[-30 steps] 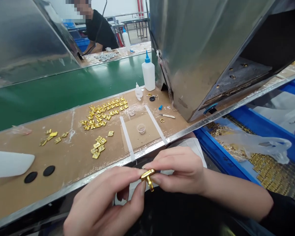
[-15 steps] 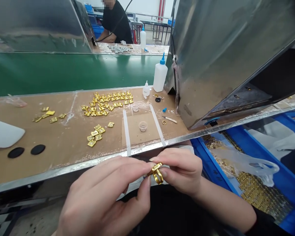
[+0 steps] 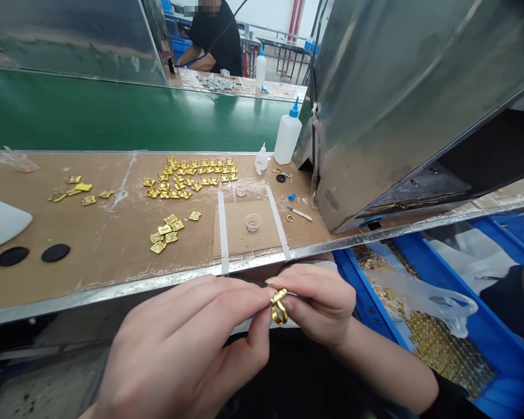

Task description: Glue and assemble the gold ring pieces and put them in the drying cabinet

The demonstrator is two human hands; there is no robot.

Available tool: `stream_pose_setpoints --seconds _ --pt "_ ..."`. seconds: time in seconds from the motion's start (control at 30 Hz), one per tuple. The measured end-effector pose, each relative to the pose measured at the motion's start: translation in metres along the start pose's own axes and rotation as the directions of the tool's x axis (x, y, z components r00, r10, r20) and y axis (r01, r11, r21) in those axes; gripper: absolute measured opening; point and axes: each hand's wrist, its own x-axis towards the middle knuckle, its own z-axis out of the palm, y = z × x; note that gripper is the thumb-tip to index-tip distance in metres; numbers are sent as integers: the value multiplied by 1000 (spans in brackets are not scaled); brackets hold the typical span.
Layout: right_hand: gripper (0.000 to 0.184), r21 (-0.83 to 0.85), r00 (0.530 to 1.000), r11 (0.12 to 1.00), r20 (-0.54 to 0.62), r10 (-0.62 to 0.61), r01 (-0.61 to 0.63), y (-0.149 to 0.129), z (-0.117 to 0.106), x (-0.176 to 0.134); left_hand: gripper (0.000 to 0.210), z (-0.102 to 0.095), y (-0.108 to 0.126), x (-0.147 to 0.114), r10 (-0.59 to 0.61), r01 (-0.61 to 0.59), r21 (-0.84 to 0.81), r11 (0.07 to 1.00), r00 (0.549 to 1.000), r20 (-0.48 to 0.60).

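Observation:
A gold ring [image 3: 279, 307] with a flat squarish top is pinched between my two hands, just off the bench's front edge. My left hand [image 3: 201, 337] grips it from the left with thumb and forefinger. From the other side, my right hand [image 3: 318, 299] closes thumb and fingers on it; my fingertips cover part of the top. Beyond my hands, a small clear cup [image 3: 252, 222] stands on a cardboard piece [image 3: 238, 241] fixed with white tape strips. Several gold rings [image 3: 205, 170] lie in rows behind it, and flat gold plates [image 3: 166, 231] lie to its left.
A large white bottle [image 3: 287, 138] and a small dropper bottle [image 3: 261, 159] stand at the back. A knife [image 3: 299, 213] lies right of the cardboard. A metal housing [image 3: 388, 105] rises on the right, above blue trays [image 3: 406, 337] of gold parts. A co-worker [image 3: 220, 38] sits across the green belt [image 3: 126, 119].
My view has shifted and tilted slightly. Both hands keep the ring in nearly the same place, turned a little. Another person's hand has come into view at the far right edge.

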Motion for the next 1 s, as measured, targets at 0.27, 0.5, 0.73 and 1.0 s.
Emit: stream_pose_setpoints --seconds 0.27,0.5,0.73,1.0 --pt "35 -29 1000 999 16 -21 21 -1 1 -1 18 -8 -6 4 173 -174 110 979 985 18" --pt "35 -17 999 999 13 -39 39 1 1 -2 21 -9 -4 2 178 -181 124 976 984 28" --pt "21 184 979 962 0 204 -200 0 5 1 25 -8 -14 -4 63 -68 40 997 992 113" --pt "24 670 622 281 342 704 -687 14 14 -6 28 -15 -28 3 -8 8 1 1000 988 154"
